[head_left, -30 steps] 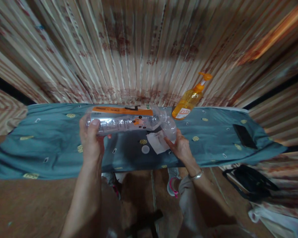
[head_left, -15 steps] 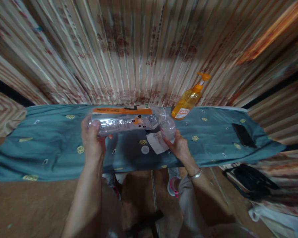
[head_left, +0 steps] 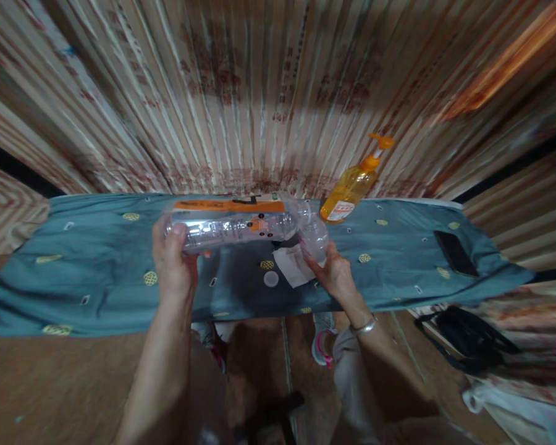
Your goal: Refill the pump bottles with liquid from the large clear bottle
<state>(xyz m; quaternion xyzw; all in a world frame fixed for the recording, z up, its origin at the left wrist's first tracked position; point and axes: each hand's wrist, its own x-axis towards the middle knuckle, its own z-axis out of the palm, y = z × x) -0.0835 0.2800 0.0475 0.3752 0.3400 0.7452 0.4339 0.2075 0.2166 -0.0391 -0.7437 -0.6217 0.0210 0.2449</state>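
My left hand is closed round the base end of a large clear plastic bottle with an orange band on its label. The bottle lies nearly level above the table, its neck pointing right. In my right hand is a small clear plastic cup, gripped by its side and tilted at the bottle's mouth. Whether the two touch, and whether liquid flows, I cannot tell. Below them a white tissue and a round white cap lie on the cloth.
An orange pump bottle stands at the table's back edge, just right of the cup. A black phone lies on the patterned green tablecloth at right. A pleated curtain hangs behind. On the floor at right sits a black bag.
Almost nothing differs. Both hands keep their hold, and the bottle and cup stay in place apart from a very slight shift.
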